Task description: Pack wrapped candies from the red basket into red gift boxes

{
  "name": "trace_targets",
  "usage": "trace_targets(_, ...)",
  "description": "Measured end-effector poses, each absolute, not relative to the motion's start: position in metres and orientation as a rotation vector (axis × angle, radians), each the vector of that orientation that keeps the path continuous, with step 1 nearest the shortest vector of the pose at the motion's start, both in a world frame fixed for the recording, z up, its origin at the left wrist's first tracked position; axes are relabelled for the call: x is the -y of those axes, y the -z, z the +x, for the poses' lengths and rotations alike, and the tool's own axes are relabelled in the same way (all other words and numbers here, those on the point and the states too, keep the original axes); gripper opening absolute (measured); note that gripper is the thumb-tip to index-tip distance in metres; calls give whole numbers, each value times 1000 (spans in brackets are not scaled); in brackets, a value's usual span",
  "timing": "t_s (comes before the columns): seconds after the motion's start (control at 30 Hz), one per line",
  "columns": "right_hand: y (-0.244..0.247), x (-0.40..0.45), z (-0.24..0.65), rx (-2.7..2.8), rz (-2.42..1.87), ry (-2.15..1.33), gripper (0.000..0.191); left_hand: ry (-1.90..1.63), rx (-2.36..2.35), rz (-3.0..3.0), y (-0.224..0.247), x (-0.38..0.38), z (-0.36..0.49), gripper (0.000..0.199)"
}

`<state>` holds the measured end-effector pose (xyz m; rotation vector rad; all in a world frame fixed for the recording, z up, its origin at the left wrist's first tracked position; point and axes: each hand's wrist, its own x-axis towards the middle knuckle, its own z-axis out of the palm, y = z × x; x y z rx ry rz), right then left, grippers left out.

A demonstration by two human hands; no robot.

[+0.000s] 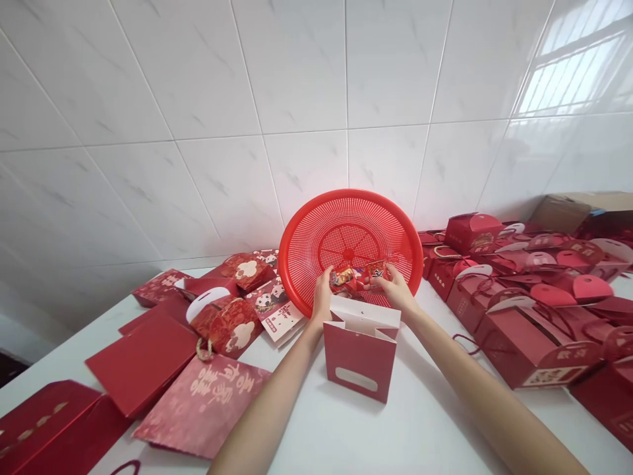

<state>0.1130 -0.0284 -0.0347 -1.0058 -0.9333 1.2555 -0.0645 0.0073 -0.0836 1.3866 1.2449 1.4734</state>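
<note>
A red plastic colander basket [297, 224] leans tilted against the wall. At its lower front, my left hand [322, 297] is closed at the side of a shiny wrapped snack [342, 277] with red and gold printing. My right hand [395, 290] pinches a red snack packet [376, 270] with dark lettering, close beside the other one. Just below both hands stands a small red paper gift bag [360, 356], upright, its white-lined mouth open. A pale oval window shows on its front. The bag's back edge hides the bottom of the snacks.
Several flat and folded red gift bags [202, 402] and patterned boxes [237, 326] lie on the white table [306, 442] at left. Rows of red handled gift boxes [534, 343] fill the right side. A cardboard box [564, 214] sits at the far right, by the tiled wall [306, 66].
</note>
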Motion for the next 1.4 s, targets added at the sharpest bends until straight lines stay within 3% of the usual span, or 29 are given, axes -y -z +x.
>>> trace_targets(0.3,26,32,116,967,-963,-1246,36,-1666,-1125,1011,58,-5,-66,60)
trace_targets(0.57,14,41,115,1019,-977,-1215,24,-1545,-1039,885,43,-3,-72,57)
trace_targets(0.83,7,46,111,1034,-967,-1175,23,-1580,-1167,945,47,-6,-74,100)
trace_targets(1.03,5,46,111,1027,-972,-1168,23,-1588,-1175,1063,51,-7,-75,107)
trace_targets(1.2,5,45,114,1040,-933,-1148,25,-1582,-1235,1156,39,0,-75,98)
trace_targets(1.4,1,45,117,1032,-928,-1156,28,-1491,-1235,1195,16,11,-72,50)
